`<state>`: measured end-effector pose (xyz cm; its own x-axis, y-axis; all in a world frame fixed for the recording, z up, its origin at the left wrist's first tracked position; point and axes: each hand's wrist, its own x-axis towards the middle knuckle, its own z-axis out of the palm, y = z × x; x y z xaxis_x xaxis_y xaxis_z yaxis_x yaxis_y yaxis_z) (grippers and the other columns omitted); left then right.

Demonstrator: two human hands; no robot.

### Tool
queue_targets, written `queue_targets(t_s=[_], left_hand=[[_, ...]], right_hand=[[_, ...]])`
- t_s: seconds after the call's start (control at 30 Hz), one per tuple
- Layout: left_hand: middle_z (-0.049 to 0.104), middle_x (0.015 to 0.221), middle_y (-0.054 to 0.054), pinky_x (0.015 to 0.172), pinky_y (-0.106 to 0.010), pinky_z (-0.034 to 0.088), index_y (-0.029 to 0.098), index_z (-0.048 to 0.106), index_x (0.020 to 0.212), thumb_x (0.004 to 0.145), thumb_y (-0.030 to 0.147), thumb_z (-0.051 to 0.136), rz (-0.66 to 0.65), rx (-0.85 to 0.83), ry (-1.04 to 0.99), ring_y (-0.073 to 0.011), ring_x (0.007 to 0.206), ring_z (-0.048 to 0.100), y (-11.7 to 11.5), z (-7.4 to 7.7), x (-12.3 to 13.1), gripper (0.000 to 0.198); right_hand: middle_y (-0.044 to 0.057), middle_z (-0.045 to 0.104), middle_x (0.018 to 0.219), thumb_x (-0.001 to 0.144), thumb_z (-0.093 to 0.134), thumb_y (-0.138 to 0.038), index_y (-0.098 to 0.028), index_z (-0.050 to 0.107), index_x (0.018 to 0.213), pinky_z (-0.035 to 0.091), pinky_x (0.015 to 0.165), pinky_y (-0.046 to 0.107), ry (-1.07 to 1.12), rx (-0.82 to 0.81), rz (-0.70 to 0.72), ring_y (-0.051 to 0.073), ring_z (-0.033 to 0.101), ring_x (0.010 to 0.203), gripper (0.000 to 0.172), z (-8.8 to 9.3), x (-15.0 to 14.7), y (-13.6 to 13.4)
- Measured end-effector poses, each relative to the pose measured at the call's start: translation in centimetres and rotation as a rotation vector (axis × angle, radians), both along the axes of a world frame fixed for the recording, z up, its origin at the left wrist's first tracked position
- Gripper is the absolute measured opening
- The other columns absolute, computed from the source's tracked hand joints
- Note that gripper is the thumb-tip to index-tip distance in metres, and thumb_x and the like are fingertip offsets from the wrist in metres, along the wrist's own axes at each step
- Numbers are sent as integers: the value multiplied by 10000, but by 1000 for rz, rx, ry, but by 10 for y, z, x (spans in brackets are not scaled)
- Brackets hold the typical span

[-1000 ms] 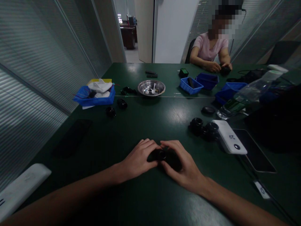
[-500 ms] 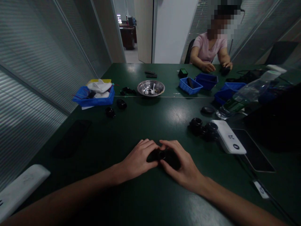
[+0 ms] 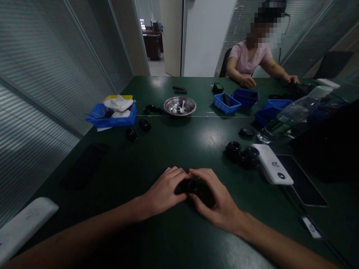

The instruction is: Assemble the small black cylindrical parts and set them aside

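Observation:
Just above the green table (image 3: 179, 153), near its front, my left hand (image 3: 165, 190) curls around a small black cylindrical part (image 3: 192, 185) with a round, ring-like end. My right hand (image 3: 221, 203) grips the same part from the other side, thumb below and fingertips above, with a gap left under its palm. The fingertips of both hands nearly meet at the part, and its left portion is hidden by my left hand. Similar black round parts (image 3: 233, 149) stand to the right, and two more black pieces (image 3: 145, 125) lie to the left.
A metal bowl (image 3: 168, 107) holds small white items. Blue bins (image 3: 230, 108) stand at the back right and a filled blue tray (image 3: 112, 121) at the left. A power bank (image 3: 270, 164), phone (image 3: 305, 183), plastic bottle (image 3: 291, 116) and cable lie right. A person (image 3: 248, 59) sits opposite.
My right hand has shifted slightly around the black part, its fingertips moving a little left. Across the table, the other person's hand has moved toward dark items on the right.

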<state>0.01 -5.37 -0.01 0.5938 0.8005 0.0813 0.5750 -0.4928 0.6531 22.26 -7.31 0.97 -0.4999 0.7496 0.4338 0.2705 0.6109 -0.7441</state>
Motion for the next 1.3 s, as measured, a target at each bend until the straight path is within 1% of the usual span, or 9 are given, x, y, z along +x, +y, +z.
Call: queue_targets(t_s=[0.17, 0.27, 0.37, 0.53, 0.63, 0.8, 0.97, 1.17, 1.3], left_hand=[[679, 1187, -51, 1105, -492, 396, 216, 618, 1163, 894, 226, 774, 5, -13, 17, -271, 1153, 618, -1, -1, 0, 311], [672, 1226, -69, 1142, -513, 370, 209, 609, 1172, 902, 238, 766, 12, -4, 21, -284, 1196, 607, -1, -1, 0, 314], [672, 1237, -63, 1142, -507, 369, 223, 608, 1188, 892, 225, 780, 9, -3, 10, -277, 1198, 608, -1, -1, 0, 343], [676, 1200, -53, 1121, -501, 392, 224, 614, 1170, 886, 217, 784, 5, -4, 13, -270, 1161, 619, -1, -1, -1, 331], [668, 1243, -79, 1146, -521, 375, 212, 607, 1190, 892, 234, 777, 15, 9, 25, -292, 1212, 601, -1, -2, 0, 345], [678, 1203, -50, 1126, -498, 394, 220, 615, 1192, 881, 201, 784, -4, -6, 17, -266, 1155, 622, 0, 0, 0, 354], [677, 1215, -59, 1124, -494, 393, 207, 627, 1172, 889, 246, 786, 20, 16, 18, -278, 1170, 614, -1, -2, 0, 326], [686, 1198, -52, 1112, -485, 399, 217, 629, 1170, 884, 210, 782, -1, 10, 14, -265, 1143, 626, 0, -2, 0, 325], [677, 1212, -65, 1122, -499, 396, 217, 617, 1191, 897, 240, 775, 8, 20, 16, -277, 1159, 615, 0, -1, 0, 335]], right_hand=[[99, 631, 1220, 960, 642, -189, -262, 447, 1485, 558, 921, 437, -45, -11, -43, 255, 613, 1090, 565, -2, -1, 0], [112, 621, 1272, 953, 579, -146, -250, 417, 1508, 555, 964, 455, -9, -19, 30, 263, 604, 1148, 587, -1, -1, 0], [115, 599, 1326, 941, 619, -149, -256, 433, 1496, 544, 1003, 461, -15, 0, 2, 272, 584, 1205, 595, 0, -1, -1], [102, 636, 1212, 963, 620, -168, -261, 453, 1471, 562, 911, 439, -44, -8, -36, 257, 612, 1083, 543, -1, -1, -1], [114, 625, 1251, 942, 577, -135, -240, 440, 1483, 551, 958, 466, -9, -4, 34, 271, 594, 1139, 568, -1, -1, 0], [104, 639, 1238, 953, 642, -169, -270, 461, 1454, 562, 921, 457, -33, 33, -56, 263, 607, 1100, 542, 0, -2, 0], [111, 651, 1251, 929, 565, -124, -264, 461, 1483, 570, 936, 483, -26, 27, 16, 286, 586, 1160, 581, 1, 0, -2], [108, 655, 1200, 954, 642, -199, -270, 479, 1451, 567, 894, 463, -50, 57, -93, 277, 622, 1077, 528, -1, -1, -1], [115, 641, 1233, 948, 571, -148, -247, 464, 1460, 551, 950, 479, -22, 38, -1, 280, 605, 1139, 532, -1, -1, -1]])
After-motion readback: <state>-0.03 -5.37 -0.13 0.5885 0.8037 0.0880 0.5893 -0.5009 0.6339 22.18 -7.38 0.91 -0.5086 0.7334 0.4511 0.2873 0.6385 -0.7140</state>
